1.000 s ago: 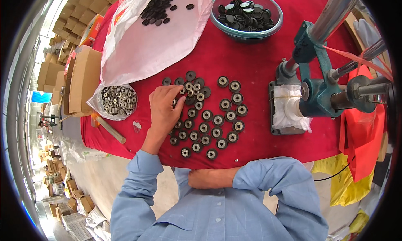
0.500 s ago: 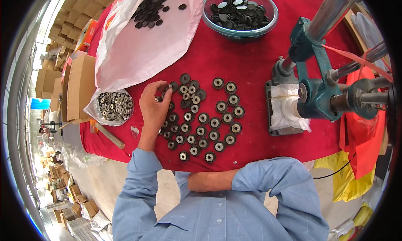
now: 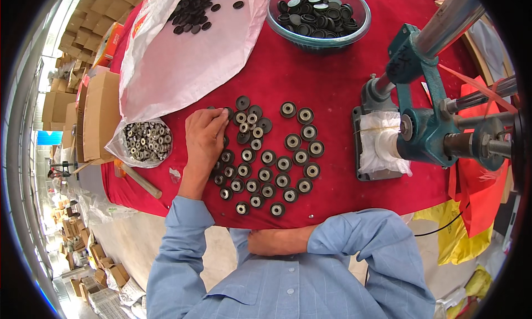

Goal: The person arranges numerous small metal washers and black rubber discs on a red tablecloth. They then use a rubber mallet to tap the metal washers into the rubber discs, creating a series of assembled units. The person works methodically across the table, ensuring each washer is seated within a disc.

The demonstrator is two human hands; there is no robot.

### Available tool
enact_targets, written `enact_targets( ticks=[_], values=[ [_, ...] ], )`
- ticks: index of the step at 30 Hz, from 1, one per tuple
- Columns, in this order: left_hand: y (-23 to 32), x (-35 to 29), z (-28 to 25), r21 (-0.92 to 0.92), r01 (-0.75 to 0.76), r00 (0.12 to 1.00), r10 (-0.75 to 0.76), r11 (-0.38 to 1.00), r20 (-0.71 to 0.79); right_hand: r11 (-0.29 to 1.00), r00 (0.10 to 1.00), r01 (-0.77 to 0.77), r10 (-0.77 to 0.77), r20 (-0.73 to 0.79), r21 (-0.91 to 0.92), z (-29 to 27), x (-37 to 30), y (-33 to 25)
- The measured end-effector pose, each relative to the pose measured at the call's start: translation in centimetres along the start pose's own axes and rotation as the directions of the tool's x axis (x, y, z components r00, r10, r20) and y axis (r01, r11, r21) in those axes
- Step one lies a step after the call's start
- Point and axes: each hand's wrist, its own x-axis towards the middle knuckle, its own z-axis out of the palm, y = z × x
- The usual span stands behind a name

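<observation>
- Left hand (image 3: pixel 204 136) had shifted left, back up
- Fingers were narrow at black disc (image 3: pixel 229 113); couldn't tell if gripping
- Right hand (image 3: pixel 267 243) lay across torso, fingers hidden

Single head-worn fisheye view, looking down from above onto red-covered table (image 3: pixel 327 86), fairly near.

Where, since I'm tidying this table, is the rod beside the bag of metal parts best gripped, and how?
Probably the rod near its lower-right end, from above, pinching across its width: it is slender, lies slantwise on the cloth, and that end sits apart from the bag.
</observation>
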Motion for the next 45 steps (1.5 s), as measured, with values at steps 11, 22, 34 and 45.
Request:
enact_targets(
  ticks=[11, 22, 34, 45],
  values=[
    [0.1, -0.6, 1.5, 0.05, -0.017, 0.998, 0.02, 0.999, -0.063, 0.998, 0.999, -0.031, 0.032, 0.02, -0.06, -1.2, -0.6, 0.2],
    [0.8, -0.8, 1.1, 0.156, -0.026, 0.995, 0.04, 0.987, -0.087, 0.999, 0.998, -0.041, 0.04, 0.046, 0.014, 0.2, 0.4, 0.2],
    [1.1, -0.9, 0.9, 0.03, 0.043, 0.989, -0.039, 0.999, -0.141, 1.0, 1.0, 0.012, -0.011, -0.015, 0.009, 0.3, 0.2, 0.6],
    [0.9, -1.2, 0.2, 0.022, 0.015, 0.999, -0.015, 1.0, -0.037, 0.979, 0.995, -0.1, 0.096, -0.031, -0.176, -0.7, -0.8, -0.7]
  ],
)
